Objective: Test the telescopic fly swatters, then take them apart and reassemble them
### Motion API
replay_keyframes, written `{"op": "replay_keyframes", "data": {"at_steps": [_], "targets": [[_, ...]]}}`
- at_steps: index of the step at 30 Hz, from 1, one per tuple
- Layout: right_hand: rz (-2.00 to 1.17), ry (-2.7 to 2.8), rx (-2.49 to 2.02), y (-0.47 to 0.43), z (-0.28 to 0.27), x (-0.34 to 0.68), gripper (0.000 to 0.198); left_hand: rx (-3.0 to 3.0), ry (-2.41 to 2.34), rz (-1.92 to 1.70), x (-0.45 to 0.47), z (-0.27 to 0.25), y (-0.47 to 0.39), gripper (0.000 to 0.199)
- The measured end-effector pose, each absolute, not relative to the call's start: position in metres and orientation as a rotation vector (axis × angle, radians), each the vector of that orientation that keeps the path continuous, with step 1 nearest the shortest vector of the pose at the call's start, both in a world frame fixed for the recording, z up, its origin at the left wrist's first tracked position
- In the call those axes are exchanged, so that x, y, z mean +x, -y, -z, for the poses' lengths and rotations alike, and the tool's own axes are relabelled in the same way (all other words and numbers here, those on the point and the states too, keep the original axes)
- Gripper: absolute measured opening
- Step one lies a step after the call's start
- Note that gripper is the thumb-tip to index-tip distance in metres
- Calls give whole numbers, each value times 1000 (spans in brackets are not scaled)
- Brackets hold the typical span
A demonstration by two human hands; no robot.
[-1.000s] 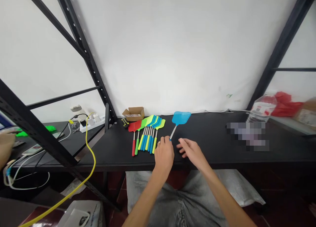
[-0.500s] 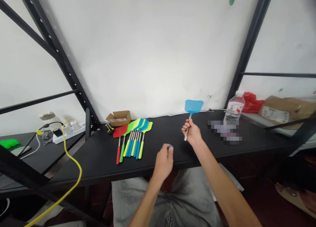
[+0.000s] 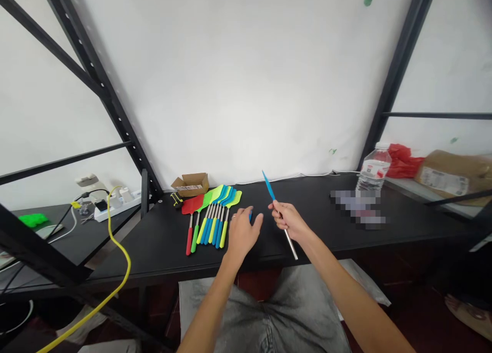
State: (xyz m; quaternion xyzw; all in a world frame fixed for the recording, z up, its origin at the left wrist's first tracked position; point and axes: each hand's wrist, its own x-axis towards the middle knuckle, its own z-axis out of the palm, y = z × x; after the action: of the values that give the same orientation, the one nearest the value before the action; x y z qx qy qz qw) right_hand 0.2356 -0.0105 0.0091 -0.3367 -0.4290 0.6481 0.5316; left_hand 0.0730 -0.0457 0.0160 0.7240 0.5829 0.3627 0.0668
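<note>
Blue swatter [image 3: 268, 185], just right of frame centre, is held edge-on over the tabletop [image 3: 319, 235], fingers of the right hand [image 3: 291, 222] closed around its metal rod [image 3: 291, 244]. Left hand [image 3: 243, 234] curves over a blue piece [image 3: 250, 215], grip undetermined. Loosened right fingers could let the smooth rod slip.

Single swatter head [image 3: 268, 185] finished in blue, shaft [image 3: 291, 245] in silver, grouped swatters [image 3: 212, 231] coloured red, green, lime and blue, tabletop [image 3: 154, 245] coloured black, cable [image 3: 129, 263] coloured yellow
</note>
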Motion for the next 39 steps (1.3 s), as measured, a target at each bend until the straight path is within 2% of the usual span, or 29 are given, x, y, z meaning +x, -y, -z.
{"op": "replay_keyframes", "data": {"at_steps": [2,6,11,18,23,25,30,32,36,39], "targets": [[-1596,1125,-858,21,-8,227,39,1998,-1518,-1180,81,-23,41,41],[-1646,1168,-880,36,-7,214,43,1671,-1475,-1425,89,-23,23,47],[-1732,1032,-733,33,-8,205,42,1347,-1242,-1605,99,-9,7,41],[-1672,1017,-778,37,-4,204,40,677,-1318,-1848,66,-44,-21,34],[-1398,1069,-1060,-3,-1,217,28,951,-1165,-1803,45,-50,-17,37],[-1140,1262,-1277,-23,-2,214,24,986,-1195,-1775,49,-42,-11,40],[-457,1685,-1651,-41,0,203,39,1087,-1312,-1694,54,-22,-4,44],[-233,1819,-1749,-38,2,203,39,1142,-1355,-1671,51,-17,-3,45],[-250,1731,-1583,-31,-2,207,33,1294,-1419,-1629,51,-10,-1,50],[-621,1556,-1236,-25,-10,209,44,1437,-1363,-1545,64,-8,4,50]]}}
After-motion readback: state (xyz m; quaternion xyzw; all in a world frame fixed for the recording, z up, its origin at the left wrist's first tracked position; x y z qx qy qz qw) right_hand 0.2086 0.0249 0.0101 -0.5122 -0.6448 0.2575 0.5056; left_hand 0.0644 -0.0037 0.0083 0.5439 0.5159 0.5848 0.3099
